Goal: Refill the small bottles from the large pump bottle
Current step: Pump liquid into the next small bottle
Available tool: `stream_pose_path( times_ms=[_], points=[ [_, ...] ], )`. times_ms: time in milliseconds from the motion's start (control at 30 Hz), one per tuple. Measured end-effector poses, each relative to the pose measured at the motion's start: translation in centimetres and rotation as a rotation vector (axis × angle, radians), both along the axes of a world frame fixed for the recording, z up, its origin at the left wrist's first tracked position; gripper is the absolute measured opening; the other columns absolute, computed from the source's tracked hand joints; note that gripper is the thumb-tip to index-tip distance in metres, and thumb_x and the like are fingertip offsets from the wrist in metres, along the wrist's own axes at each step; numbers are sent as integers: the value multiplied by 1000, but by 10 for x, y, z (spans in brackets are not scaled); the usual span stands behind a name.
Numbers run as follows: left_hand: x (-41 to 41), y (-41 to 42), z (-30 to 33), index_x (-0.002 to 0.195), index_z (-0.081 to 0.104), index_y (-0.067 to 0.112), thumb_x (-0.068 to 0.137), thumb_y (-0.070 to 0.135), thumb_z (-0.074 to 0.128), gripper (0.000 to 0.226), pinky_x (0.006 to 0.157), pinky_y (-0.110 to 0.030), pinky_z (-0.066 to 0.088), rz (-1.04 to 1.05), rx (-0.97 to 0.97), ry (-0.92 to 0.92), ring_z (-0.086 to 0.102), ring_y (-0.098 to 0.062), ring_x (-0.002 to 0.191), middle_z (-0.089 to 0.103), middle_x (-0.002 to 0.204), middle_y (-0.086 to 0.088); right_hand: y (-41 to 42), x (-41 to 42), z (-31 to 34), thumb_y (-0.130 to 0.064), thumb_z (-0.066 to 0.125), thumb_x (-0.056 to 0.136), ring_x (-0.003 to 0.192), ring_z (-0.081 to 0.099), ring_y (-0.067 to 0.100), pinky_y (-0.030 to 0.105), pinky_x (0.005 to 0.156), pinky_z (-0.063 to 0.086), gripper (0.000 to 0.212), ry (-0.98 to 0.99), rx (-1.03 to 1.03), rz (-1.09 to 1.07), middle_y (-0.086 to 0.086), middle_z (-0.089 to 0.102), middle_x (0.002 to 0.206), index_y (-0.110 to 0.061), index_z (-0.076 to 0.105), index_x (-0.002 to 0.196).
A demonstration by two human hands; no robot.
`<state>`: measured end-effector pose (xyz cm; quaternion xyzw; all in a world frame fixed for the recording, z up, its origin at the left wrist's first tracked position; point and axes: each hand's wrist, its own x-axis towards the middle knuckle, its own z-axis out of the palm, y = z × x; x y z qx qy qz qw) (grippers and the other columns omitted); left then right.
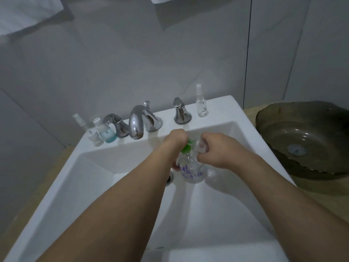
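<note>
Grey wall tiles back a white sink, where both hands work over the basin. The left hand clasps the green pump of the large bottle; the right hand grips what looks like a small clear bottle held to the spout. Best, I'd judge, to press slowly with the spout kept in the small neck. The large bottle stands roughly upright, tilted, pump end toward the tap. More small bottles wait on the ledge.
</note>
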<state>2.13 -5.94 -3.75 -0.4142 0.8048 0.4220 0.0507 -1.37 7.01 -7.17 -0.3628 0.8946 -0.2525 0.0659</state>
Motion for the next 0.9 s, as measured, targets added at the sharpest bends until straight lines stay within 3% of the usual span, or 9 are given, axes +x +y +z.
stream_pose_path(
  times_ms=[67, 200, 333, 400, 500, 600, 667, 800, 900],
  points=[
    [6, -1, 2, 83, 52, -3, 94, 7, 32, 25, 85, -58, 53, -16, -35, -47, 60, -51, 99, 56, 111, -27, 0, 0, 1, -40, 64, 70, 82, 57, 20, 31, 67, 45, 30, -23, -3, -3, -4, 60, 88, -23, 54, 91],
    [15, -9, 6, 113, 56, -8, 99, 14, 33, 35, 77, -40, 49, -225, -243, 99, 59, -43, 107, 60, 117, -29, 2, 1, 3, -38, 66, 68, 81, 58, 17, 33, 71, 49, 28, -66, -42, -24, -8, 59, 85, -24, 55, 90],
    [39, -10, 13, 98, 59, -4, 101, 18, 32, 35, 84, -40, 43, -510, -385, 240, 56, -35, 101, 62, 108, -23, 2, 1, 4, -37, 65, 69, 80, 58, 18, 34, 72, 50, 27, -71, -49, -23, -7, 60, 84, -23, 53, 88],
    [45, -11, 19, 118, 61, 5, 99, 19, 37, 33, 95, -32, 41, -606, -384, 201, 52, -27, 115, 59, 125, -11, 3, 2, 6, -37, 65, 69, 80, 58, 18, 34, 72, 50, 27, -76, -49, -24, -6, 61, 85, -23, 53, 88],
    [46, -15, 23, 140, 40, 13, 92, 23, 47, 49, 96, -31, 35, -731, -511, -14, 44, -24, 125, 44, 144, -7, 4, 3, 7, -37, 65, 69, 79, 59, 17, 34, 71, 50, 26, -101, -48, -27, -6, 61, 84, -24, 54, 88],
    [49, -12, 20, 114, 37, 11, 85, 19, 52, 33, 76, -34, 36, -771, -729, -122, 48, -27, 104, 49, 116, -8, 4, 4, 9, -35, 65, 68, 78, 59, 15, 34, 72, 51, 25, -122, -56, -30, -8, 61, 84, -25, 53, 87],
    [50, -10, 14, 102, 29, 15, 81, 15, 55, 33, 72, -34, 33, -759, -793, -121, 47, -29, 103, 43, 104, -7, 4, 5, 10, -35, 65, 68, 79, 59, 16, 35, 73, 51, 25, -127, -58, -34, -7, 61, 85, -24, 53, 88],
    [48, -5, 1, 112, 33, 9, 75, 15, 62, 47, 70, -34, 33, -730, -798, -2, 46, -29, 106, 45, 112, -10, 4, 3, 9, -35, 65, 68, 79, 59, 17, 35, 73, 51, 25, -119, -55, -43, -6, 60, 86, -23, 53, 87],
    [51, -6, -11, 106, 29, 15, 74, 15, 60, 45, 65, -33, 33, -699, -778, 78, 45, -28, 93, 40, 90, 1, 3, 3, 7, -34, 66, 69, 80, 59, 18, 35, 73, 51, 25, -89, -33, -28, -5, 61, 87, -21, 55, 88]
  ],
)
